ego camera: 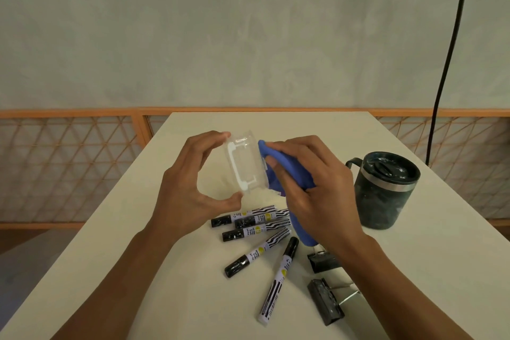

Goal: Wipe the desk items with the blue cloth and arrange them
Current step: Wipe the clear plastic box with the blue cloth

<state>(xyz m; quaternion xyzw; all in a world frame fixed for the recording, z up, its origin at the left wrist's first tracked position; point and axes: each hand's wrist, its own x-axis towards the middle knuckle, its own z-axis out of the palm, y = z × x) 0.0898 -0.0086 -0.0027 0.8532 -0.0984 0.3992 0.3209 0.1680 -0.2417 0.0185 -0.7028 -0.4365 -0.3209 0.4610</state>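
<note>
From the head camera, my left hand (190,188) is at the centre of the frame, above the table (193,298). It holds a clear box (245,165) with a white clasp. My fingertips curl over the box's upper edge and my thumb props it from below, so the box is pinched between them and lifted clear of the table.

My right hand (317,188) sits just right of the box, its fingers closed round the blue cloth (287,174). The bunched cloth is pressed against the right side of the box. A tail of cloth hangs from under my palm, and its tip reaches down to the upper clip.

Below my hands, five black-and-white markers (256,230) lie on the table. Three lie close together, nearly side by side, and their right ends pass behind the cloth. Two more fan out lower down, with the lowest angled toward the bottom of the frame.

Two black binder clips lie right of the markers, partly under my right forearm. The upper clip (324,261) is near the cloth's tip, and the lower clip (325,301) is below it.

A dark mug (383,190) with a lid and handle stands upright at the right, just beyond my right hand. An orange lattice (69,160) runs behind the table, and a black cable (447,63) hangs at the upper right.
</note>
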